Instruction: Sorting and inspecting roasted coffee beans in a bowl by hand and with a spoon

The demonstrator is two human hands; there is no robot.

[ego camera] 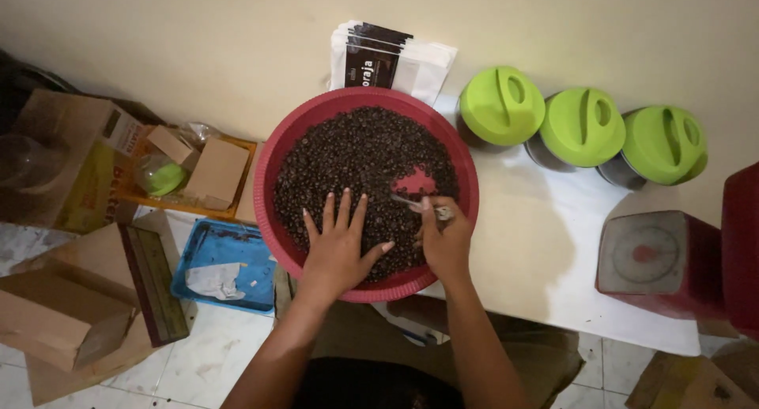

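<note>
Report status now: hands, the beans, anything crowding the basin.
Left hand flat on dark beans. Right hand pinching small metal tool. Red basin nearly full, one bare patch. Pouches, three green-lidded jars behind, apart.

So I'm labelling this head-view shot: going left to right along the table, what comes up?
Red basin of coffee beans, then three green-lidded jars in turn → →, and the red scale nearer the front edge.

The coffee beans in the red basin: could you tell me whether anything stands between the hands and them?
Nothing visible does. The left hand lies flat on the beans in the red basin; the right hand holds a small tool over them.
</note>
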